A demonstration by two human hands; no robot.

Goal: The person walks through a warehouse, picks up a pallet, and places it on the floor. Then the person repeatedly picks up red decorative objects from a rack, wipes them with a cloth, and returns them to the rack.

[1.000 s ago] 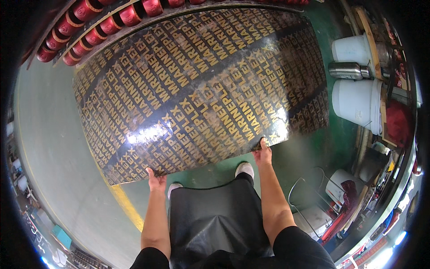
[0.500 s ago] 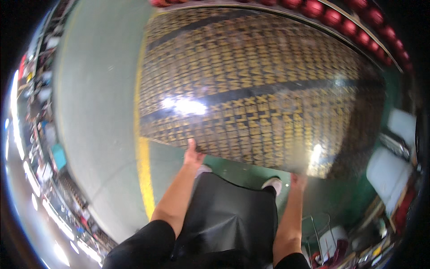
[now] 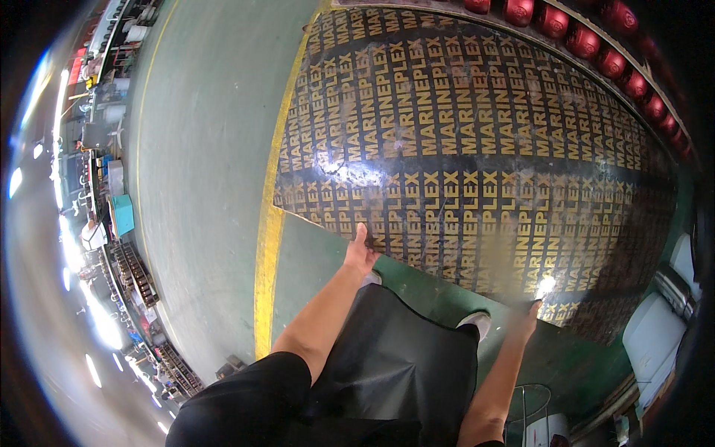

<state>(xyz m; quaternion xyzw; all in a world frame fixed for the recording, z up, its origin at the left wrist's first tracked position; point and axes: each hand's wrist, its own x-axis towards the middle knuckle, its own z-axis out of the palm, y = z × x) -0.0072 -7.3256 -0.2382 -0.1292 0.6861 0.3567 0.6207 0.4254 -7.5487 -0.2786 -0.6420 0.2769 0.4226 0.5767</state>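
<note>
A large dark panel (image 3: 462,156), printed all over with rows of yellow lettering, spreads out in front of me. It looks like a film-faced plywood board. My left hand (image 3: 362,255) grips its near edge left of the middle, thumb on top and fingers out of sight underneath. Farther right along that edge, my right hand (image 3: 530,319) is closed on the board; a blurry smudge in the picture partly veils it. Both arms reach forward over a black apron (image 3: 395,365). The board's near left corner overlaps the yellow floor line.
Round red metal-looking objects (image 3: 583,41) line a rack along the far right. The green floor (image 3: 201,164) carries a yellow line (image 3: 267,290) left of me. Shelves with goods (image 3: 134,276) stand at far left. White containers (image 3: 646,335) and a wire frame (image 3: 532,398) are at right.
The board, both hands and the floor line now appear farther right in the picture, as the view has swung left. Both hands keep their hold on the near edge.
</note>
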